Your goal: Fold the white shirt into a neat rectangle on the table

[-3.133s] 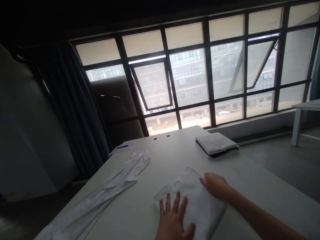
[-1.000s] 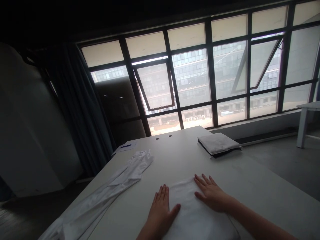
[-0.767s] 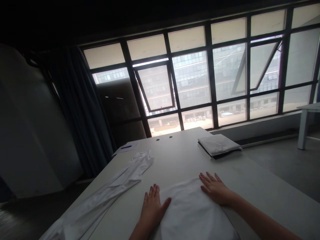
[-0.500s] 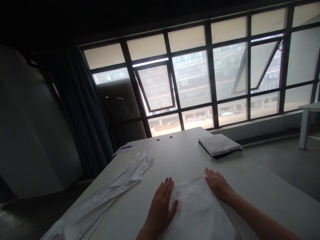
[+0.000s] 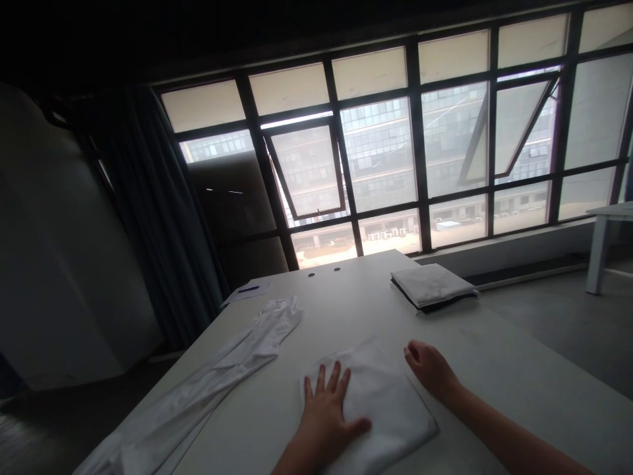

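Note:
My left hand lies flat with fingers spread on a folded white cloth, pressing on its left part and holding nothing. My right hand rests at the cloth's right edge, its fingers curled together and empty. A long white garment lies flattened along the left of the white table. Farther back on the right sits a folded white cloth on a dark layer.
A sheet of paper with a blue pen lies at the table's far left corner, and the far edge has two small holes. Large windows stand behind the table. A dark curtain hangs left, and a white side table stands right.
The white cloth is shorter now, with its near edge in view. My left hand has moved from its left side onto it, and my right hand has curled at its right edge.

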`<action>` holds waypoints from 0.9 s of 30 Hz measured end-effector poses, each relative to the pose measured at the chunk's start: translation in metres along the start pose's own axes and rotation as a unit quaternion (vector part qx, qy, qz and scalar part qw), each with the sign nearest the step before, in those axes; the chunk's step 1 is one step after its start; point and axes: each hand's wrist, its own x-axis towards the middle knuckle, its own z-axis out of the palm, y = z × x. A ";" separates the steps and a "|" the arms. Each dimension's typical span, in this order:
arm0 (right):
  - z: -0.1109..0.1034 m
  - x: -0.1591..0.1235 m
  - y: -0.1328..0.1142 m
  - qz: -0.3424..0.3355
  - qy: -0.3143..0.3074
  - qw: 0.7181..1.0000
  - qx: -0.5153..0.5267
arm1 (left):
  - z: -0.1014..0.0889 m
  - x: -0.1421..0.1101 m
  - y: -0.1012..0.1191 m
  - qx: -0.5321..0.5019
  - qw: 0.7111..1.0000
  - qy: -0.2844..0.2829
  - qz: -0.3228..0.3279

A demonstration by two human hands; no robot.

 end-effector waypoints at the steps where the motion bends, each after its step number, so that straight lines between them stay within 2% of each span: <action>1: 0.001 -0.001 -0.001 -0.004 -0.011 1.000 0.002 | -0.001 0.004 -0.005 0.010 0.999 0.009 -0.034; 4: 0.005 -0.005 -0.005 -0.019 -0.040 0.999 0.008 | -0.001 0.011 -0.018 0.033 0.992 0.039 -0.119; 7: 0.007 -0.008 -0.015 -0.035 -0.060 0.997 0.019 | 0.001 0.014 -0.026 0.043 0.985 0.059 -0.153; 11: 0.009 -0.014 -0.032 -0.038 -0.090 0.995 0.030 | 0.005 0.013 -0.027 0.047 0.984 0.079 -0.149; 15: 0.014 -0.017 -0.042 -0.026 -0.090 0.996 -0.010 | 0.006 0.013 -0.025 0.048 0.984 0.085 -0.147; 21: 0.025 -0.016 -0.044 0.009 -0.097 0.993 -0.066 | 0.008 0.014 -0.024 0.052 0.983 0.088 -0.150; 27: 0.025 -0.017 -0.045 0.002 -0.098 0.991 -0.091 | 0.009 0.015 -0.021 0.052 0.983 0.083 -0.155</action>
